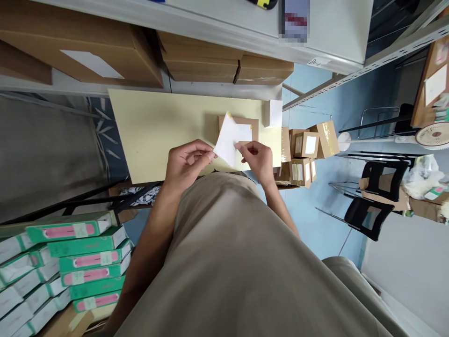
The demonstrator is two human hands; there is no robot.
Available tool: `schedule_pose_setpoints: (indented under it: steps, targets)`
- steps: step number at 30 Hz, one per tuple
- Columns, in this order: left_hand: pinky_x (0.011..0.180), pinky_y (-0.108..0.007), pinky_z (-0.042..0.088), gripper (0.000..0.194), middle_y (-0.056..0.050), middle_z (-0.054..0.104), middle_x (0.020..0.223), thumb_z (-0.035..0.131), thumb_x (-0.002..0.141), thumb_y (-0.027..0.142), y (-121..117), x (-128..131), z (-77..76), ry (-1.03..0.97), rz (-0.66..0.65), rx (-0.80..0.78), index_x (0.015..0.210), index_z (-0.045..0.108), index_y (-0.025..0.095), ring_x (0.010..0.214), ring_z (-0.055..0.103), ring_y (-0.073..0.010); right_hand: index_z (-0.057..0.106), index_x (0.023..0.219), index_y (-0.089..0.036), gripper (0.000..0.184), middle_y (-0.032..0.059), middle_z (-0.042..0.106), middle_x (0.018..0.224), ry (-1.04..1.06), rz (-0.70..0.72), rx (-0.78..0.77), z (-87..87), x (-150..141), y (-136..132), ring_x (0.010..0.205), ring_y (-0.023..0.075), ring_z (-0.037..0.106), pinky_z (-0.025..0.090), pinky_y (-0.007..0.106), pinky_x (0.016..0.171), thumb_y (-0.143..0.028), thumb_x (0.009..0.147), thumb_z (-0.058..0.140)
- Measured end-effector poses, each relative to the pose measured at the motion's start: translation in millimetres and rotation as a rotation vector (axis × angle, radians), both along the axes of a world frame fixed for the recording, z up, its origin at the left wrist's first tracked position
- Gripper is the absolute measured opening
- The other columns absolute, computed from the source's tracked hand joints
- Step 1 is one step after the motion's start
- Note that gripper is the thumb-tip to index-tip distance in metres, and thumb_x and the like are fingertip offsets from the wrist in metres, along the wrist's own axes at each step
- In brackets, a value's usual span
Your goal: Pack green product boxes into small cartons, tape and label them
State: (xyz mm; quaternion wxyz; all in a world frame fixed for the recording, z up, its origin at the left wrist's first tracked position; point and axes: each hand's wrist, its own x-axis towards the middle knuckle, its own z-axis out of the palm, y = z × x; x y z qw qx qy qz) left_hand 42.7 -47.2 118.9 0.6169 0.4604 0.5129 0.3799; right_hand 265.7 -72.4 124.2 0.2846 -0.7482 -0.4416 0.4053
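Observation:
Held above the front of the pale yellow tabletop [168, 131] is a white sheet, seemingly a paper label [227, 142], tilted with one corner up. My left hand [189, 164] pinches its left corner between thumb and fingers. On the opposite edge, my right hand [258, 161] has thumb and fingertips closed on the sheet. Just behind it lies a flat brown cardboard box [255, 122], partly covered by the sheet, with a white label [245, 132] on top. A white block, perhaps a box or paper stack [275, 113], stands at the table's right end.
Large cardboard boxes [203, 63] fill the shelf behind the table, under a metal shelf edge [224, 28]. Cartons [305, 142] are piled on the right, near black chairs [368, 217] and a fan [433, 135]. Green-and-white boxes [94, 260] are stacked at lower left.

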Motion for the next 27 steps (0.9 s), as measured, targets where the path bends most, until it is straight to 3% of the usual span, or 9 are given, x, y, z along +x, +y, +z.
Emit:
schedule_pose_setpoints:
  steps: [3,9,14,19,22,27]
  targets:
    - [0.068,-0.031,0.057,0.019,-0.005,0.074,0.082,0.083,0.086,0.041,-1,4,0.1,0.010,-0.005,0.021,0.085,0.075,0.023,0.079,0.070,-0.0207,0.070,0.080,-0.025,0.046,0.0030,0.074,0.086,-0.149,0.047,0.087,11.0,-7,-6,0.074,0.0163,0.066,0.059,0.033,0.076,-0.064,0.103,0.077]
    - [0.072,-0.031,0.056,0.022,-0.005,0.077,0.090,0.082,0.089,0.046,-2,3,1.7,0.093,-0.057,0.095,0.088,0.079,0.024,0.084,0.070,-0.0213,0.084,0.104,-0.031,0.027,0.0031,0.074,0.100,-0.033,0.241,0.177,45.9,-29,-14,0.073,0.0166,0.064,0.062,0.036,0.077,-0.056,0.107,0.075]
    - [0.068,-0.030,0.053,0.015,-0.004,0.078,0.090,0.078,0.093,0.038,1,-6,3.7,0.111,-0.100,0.206,0.089,0.080,0.024,0.076,0.066,-0.0182,0.085,0.107,-0.030,0.016,0.0027,0.072,0.101,-0.107,0.266,0.154,44.4,-45,-8,0.074,0.0156,0.065,0.061,0.035,0.078,-0.042,0.107,0.074]
    - [0.070,-0.030,0.051,0.006,-0.004,0.078,0.090,0.077,0.090,0.027,2,-27,0.6,0.134,-0.140,0.230,0.088,0.081,0.024,0.078,0.066,-0.0180,0.078,0.094,-0.026,0.010,0.0018,0.072,0.098,-0.093,0.230,0.165,36.0,-62,-6,0.072,0.0142,0.063,0.060,0.034,0.078,-0.030,0.101,0.072]
    - [0.070,-0.030,0.050,0.005,-0.003,0.078,0.088,0.076,0.085,0.022,6,-48,-21.9,0.210,-0.096,0.189,0.087,0.081,0.024,0.080,0.067,-0.0186,0.074,0.090,-0.025,0.008,0.0015,0.072,0.095,-0.076,0.169,0.181,31.6,-67,-6,0.073,0.0145,0.062,0.059,0.034,0.075,-0.027,0.097,0.071]
    - [0.070,-0.028,0.045,0.010,0.002,0.073,0.076,0.074,0.083,0.013,26,-117,-103.6,0.422,0.116,-0.010,0.078,0.074,0.022,0.075,0.064,-0.0174,0.072,0.090,-0.025,0.011,0.0015,0.073,0.089,-0.065,0.036,0.151,26.7,-64,-10,0.073,0.0161,0.065,0.058,0.033,0.072,-0.035,0.095,0.071]
